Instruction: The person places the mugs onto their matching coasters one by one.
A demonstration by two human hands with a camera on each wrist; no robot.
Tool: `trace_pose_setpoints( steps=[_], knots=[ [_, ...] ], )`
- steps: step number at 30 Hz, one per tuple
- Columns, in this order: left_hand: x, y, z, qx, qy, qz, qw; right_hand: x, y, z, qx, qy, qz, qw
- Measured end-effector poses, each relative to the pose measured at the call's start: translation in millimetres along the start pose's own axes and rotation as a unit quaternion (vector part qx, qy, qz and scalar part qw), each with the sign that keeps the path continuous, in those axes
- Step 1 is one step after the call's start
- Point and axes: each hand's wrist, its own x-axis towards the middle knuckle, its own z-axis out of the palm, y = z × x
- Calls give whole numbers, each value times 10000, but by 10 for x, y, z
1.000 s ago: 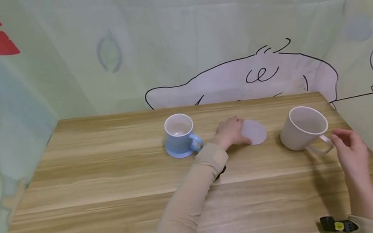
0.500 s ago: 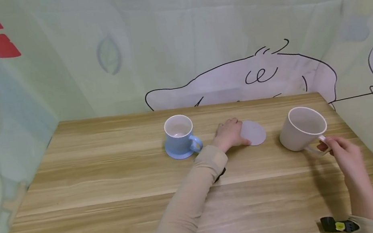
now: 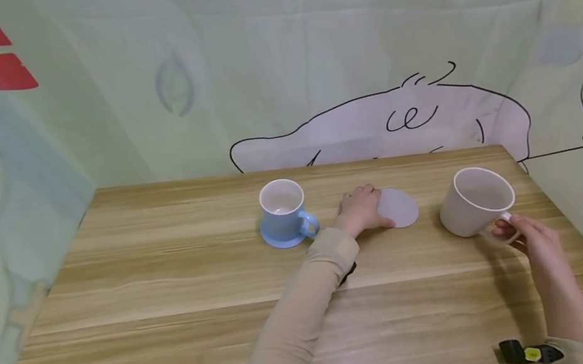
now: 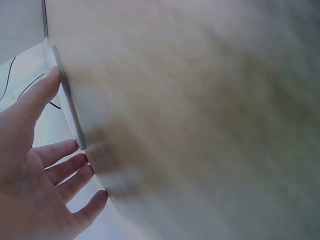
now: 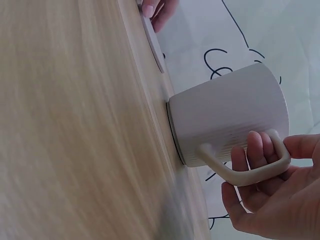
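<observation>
In the head view a round pale grey coaster (image 3: 398,208) lies right of the middle at the back of the table. My left hand (image 3: 361,210) holds its left side, thumb at the near edge and index finger farther back; the left wrist view shows the coaster (image 4: 70,100) edge-on between them. A large white mug (image 3: 469,204) stands upright at the right. My right hand (image 3: 536,242) grips its handle (image 5: 240,175), with fingers through the loop and the thumb at the top. Between coaster and mug is a strip of bare wood.
A small blue mug with a white inside (image 3: 282,212) stands on a blue coaster (image 3: 276,241) left of my left hand, its handle close to my left sleeve (image 3: 301,314). The wooden table (image 3: 143,294) ends against a printed cloth backdrop (image 3: 112,96).
My right hand has moved left to the white mug's handle, and its fingers have gone through the loop. The left hand, the coasters and both mugs stay in place.
</observation>
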Motion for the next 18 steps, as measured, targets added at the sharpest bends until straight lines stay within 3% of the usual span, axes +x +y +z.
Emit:
trace_pose_setpoints(
  steps=[12,18],
  knots=[
    [15,-29,-19,-39,17,-42,10000,42,42,19,1125,-282,-355,9926],
    [1,-18,-25,-79,-3,-64,9999,45,42,2,1539,-394,-283,9869]
  ],
)
